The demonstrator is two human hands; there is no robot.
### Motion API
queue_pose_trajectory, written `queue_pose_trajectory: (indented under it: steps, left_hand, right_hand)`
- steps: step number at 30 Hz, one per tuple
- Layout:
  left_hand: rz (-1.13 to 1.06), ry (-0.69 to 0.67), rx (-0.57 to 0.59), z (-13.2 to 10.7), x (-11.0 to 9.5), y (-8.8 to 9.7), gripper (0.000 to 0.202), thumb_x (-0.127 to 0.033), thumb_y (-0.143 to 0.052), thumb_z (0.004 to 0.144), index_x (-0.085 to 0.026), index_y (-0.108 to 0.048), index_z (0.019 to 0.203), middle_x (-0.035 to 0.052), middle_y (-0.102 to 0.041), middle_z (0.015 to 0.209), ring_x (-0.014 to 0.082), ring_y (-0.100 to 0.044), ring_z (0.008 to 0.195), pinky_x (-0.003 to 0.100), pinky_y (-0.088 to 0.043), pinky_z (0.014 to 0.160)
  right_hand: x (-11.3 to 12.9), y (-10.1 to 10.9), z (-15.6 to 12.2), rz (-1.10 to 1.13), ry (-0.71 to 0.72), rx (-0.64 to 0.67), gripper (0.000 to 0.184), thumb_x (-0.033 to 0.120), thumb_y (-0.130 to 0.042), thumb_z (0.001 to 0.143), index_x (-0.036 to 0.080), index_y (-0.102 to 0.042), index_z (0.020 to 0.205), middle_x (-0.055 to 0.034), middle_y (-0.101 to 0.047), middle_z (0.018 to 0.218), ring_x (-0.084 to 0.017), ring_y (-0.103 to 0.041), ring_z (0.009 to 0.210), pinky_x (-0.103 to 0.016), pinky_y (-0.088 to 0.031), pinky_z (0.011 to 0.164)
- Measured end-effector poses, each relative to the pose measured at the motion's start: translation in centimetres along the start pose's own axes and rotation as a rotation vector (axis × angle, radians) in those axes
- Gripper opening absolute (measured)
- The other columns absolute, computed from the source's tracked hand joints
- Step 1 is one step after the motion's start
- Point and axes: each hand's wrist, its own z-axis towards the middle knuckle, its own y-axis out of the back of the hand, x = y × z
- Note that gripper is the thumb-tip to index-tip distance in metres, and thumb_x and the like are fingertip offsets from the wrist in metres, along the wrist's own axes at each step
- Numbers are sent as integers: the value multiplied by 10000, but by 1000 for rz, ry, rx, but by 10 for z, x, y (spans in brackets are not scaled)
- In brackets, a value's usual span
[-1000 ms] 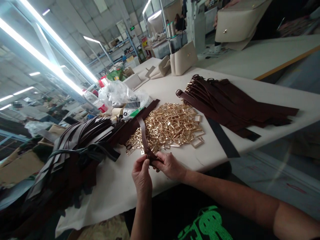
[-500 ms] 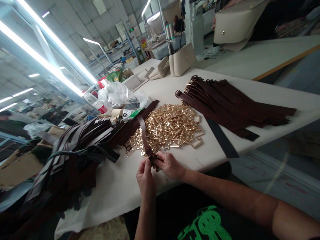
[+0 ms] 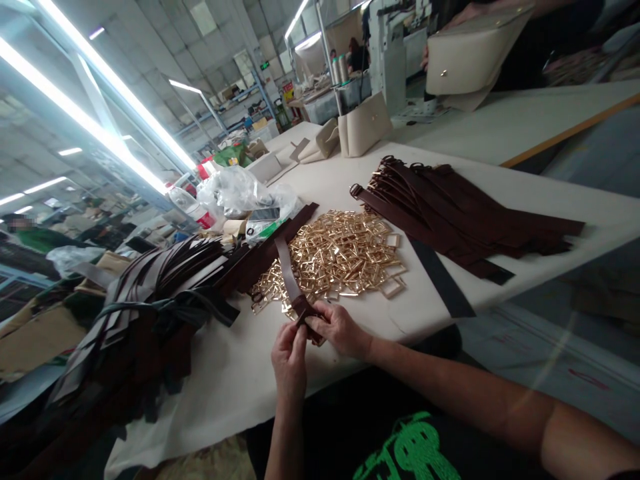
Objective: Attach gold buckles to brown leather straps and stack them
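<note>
Both hands meet at the near edge of the table, on one end of a brown leather strap (image 3: pixel 287 270). My left hand (image 3: pixel 290 353) pinches the strap's end between thumb and fingers. From the right, my right hand (image 3: pixel 343 330) grips the same end, with a bit of gold metal showing beneath its fingers. How the strap and metal join is hidden. The strap's other part runs away from me, over the left side of a heap of gold rectangular buckles (image 3: pixel 350 250).
A tied bundle of dark straps (image 3: pixel 160 287) lies at the left. More brown straps with buckles (image 3: pixel 450 213) are piled at the right, beside a black strip (image 3: pixel 440 277). Behind are plastic bags (image 3: pixel 235 190) and a beige bag piece (image 3: pixel 365 125). Another person holds a beige bag (image 3: pixel 470 60).
My left fingers have shifted slightly downward from the strap's end, and more of the strap's end shows between the hands. The view has tilted a little.
</note>
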Motion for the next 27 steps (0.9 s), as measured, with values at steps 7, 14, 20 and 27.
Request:
queue_pose_trajectory:
  steps: [7, 14, 20, 27]
  left_hand:
    - [-636, 344, -110, 22, 2, -8, 384, -515, -738, 757, -186, -730, 953, 57, -739, 930, 185, -683, 867, 287, -516, 804]
    - [-836, 546, 19, 36, -26, -20, 186, -337, -677, 848, -158, -726, 857, 57, -741, 898, 191, -696, 921, 341, -500, 973]
    - [-813, 479, -5, 20, -18, -21, 146, -241, -676, 800, -143, -743, 885, 71, -752, 936, 189, -693, 942, 311, -505, 960]
    - [-784, 398, -70, 4, -1, -25, 238, -283, -690, 756, -149, -759, 941, 96, -760, 1027, 233, -677, 1035, 346, -477, 994]
  right_hand:
    - [-4, 0, -2, -132, -18, -7, 187, 352, -544, 866, 189, -527, 777, 42, -533, 556, -106, -495, 452, -207, -390, 426]
    - [-2, 0, -3, -292, 45, -32, 76, 215, -583, 813, 171, -587, 751, 26, -563, 612, -117, -516, 553, -213, -413, 519]
    - [-3, -1, -3, -432, 56, -43, 157, 212, -565, 865, 155, -690, 941, 11, -628, 684, -124, -541, 573, -214, -427, 546]
    - [0, -1, -6, -505, 102, -19, 222, 201, -573, 878, 172, -712, 1049, -15, -712, 831, -173, -642, 730, -241, -482, 676]
